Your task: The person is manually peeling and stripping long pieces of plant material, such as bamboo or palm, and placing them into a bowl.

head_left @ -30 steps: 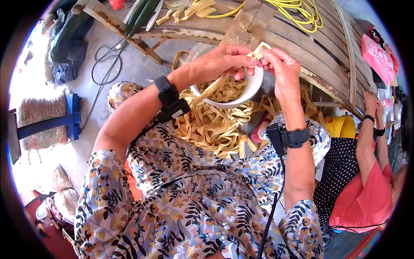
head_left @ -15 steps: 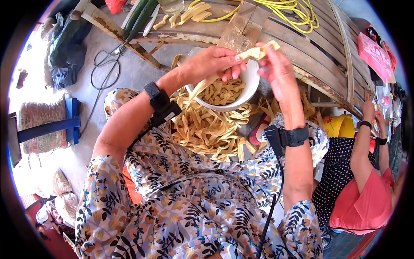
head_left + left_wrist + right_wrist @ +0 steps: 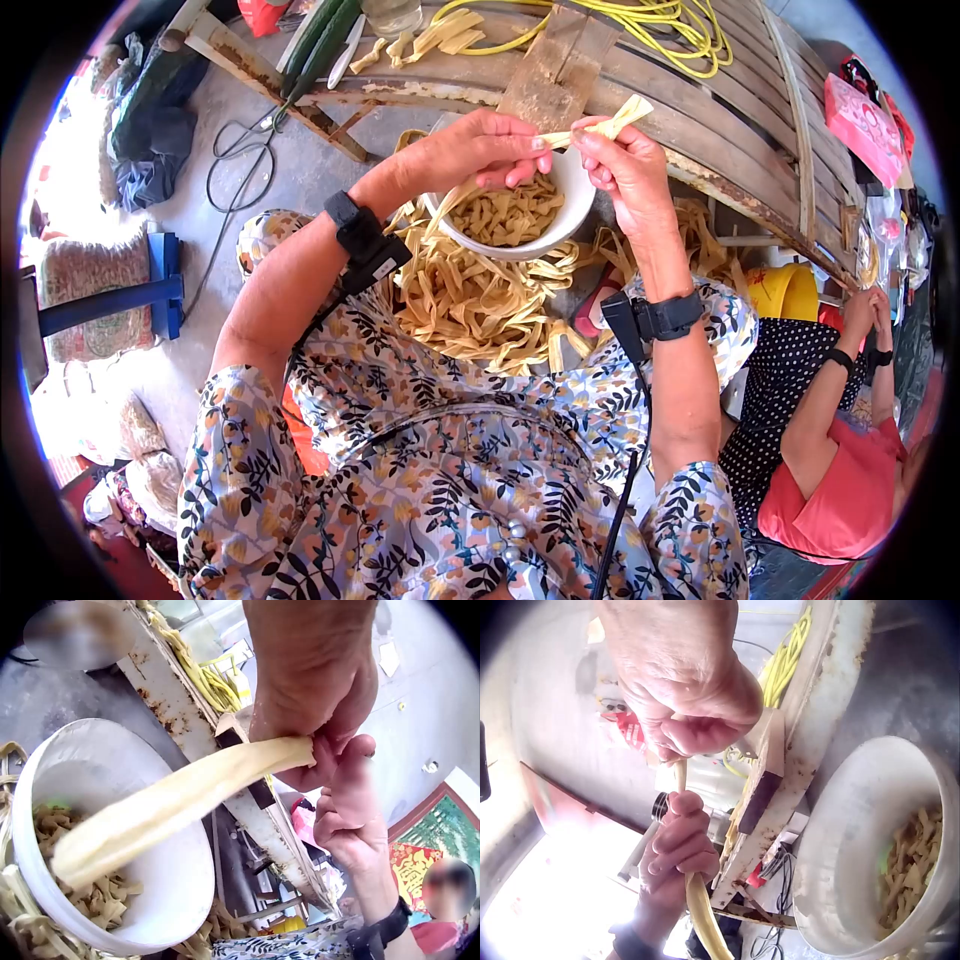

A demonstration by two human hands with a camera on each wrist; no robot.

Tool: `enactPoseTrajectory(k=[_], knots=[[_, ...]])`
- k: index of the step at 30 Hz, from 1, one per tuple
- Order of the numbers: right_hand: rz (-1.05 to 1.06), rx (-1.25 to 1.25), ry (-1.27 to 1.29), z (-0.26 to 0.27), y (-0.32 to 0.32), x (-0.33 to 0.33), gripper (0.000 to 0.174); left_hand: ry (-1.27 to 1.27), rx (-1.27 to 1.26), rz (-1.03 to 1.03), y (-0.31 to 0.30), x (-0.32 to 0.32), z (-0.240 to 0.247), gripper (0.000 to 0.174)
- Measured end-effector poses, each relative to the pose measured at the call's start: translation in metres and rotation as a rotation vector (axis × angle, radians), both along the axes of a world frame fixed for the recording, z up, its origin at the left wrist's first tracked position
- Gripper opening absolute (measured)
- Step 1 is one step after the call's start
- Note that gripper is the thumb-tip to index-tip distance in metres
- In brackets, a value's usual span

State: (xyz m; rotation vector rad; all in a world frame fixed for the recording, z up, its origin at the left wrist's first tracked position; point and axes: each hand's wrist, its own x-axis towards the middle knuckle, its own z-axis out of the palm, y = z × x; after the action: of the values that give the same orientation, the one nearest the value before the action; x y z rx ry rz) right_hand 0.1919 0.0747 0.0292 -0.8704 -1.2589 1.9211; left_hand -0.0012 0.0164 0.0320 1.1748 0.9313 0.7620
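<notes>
Above the white bucket point(image 3: 575, 205), both hands hold one pale yellow strip point(image 3: 560, 140). My left hand point(image 3: 470, 150) pinches it between thumb and fingers, and the strip's long tail point(image 3: 150, 810) hangs from that hand over the bucket in the left wrist view. My right hand point(image 3: 628, 170) pinches the strip close to its flared, folded end point(image 3: 632, 112). A short taut length point(image 3: 680, 775) spans the two hands in the right wrist view. Short folded yellow pieces point(image 3: 505, 215) lie inside the bucket.
Loose yellow strips point(image 3: 470, 310) pile on the floor below the bucket. A slatted bench point(image 3: 690, 120) behind holds a wooden block point(image 3: 550, 85), yellow cord point(image 3: 690, 45) and more pieces point(image 3: 450, 32). Another person point(image 3: 835, 480) sits at the right, near a yellow bucket point(image 3: 785, 292).
The right hand has come back toward the left and closed on the strip near its end. The strip end now points up and right. The person at the right has shifted their arms.
</notes>
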Motion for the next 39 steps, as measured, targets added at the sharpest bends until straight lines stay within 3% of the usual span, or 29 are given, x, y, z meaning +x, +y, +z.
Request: enactPoseTrajectory(k=[3,9,19,25,28,34,37,39], knots=[[0.0,-0.001,-0.018,-0.002,0.005,0.001,0.016,-0.043,-0.046,0.006,-0.001,0.001,0.002,0.026],[-0.084,0.002,-0.003,0.006,0.019,0.002,0.014,0.13,0.068,0.083,0.011,-0.014,0.005,0.023],[-0.094,-0.073,0.065,0.007,0.029,-0.001,0.014,-0.02,-0.002,0.066,0.019,-0.022,0.0,0.025],[-0.172,-0.063,0.019,0.004,0.034,-0.013,0.013,0.24,0.223,0.153,0.02,-0.025,0.014,0.021],[-0.182,-0.047,-0.004,0.005,0.034,-0.017,0.012,0.412,0.242,0.1,0.026,-0.034,0.013,0.019],[-0.218,-0.018,0.014,0.004,0.042,-0.007,0.014,0.22,0.151,0.035,0.019,-0.037,0.009,0.021],[-0.192,0.017,-0.015,0.008,0.039,-0.001,0.014,-0.052,-0.057,0.007,0.007,-0.026,0.013,0.021],[-0.153,0.106,-0.07,0.015,0.032,-0.001,0.015,-0.062,-0.013,-0.093,0.0,-0.015,0.013,0.026]])
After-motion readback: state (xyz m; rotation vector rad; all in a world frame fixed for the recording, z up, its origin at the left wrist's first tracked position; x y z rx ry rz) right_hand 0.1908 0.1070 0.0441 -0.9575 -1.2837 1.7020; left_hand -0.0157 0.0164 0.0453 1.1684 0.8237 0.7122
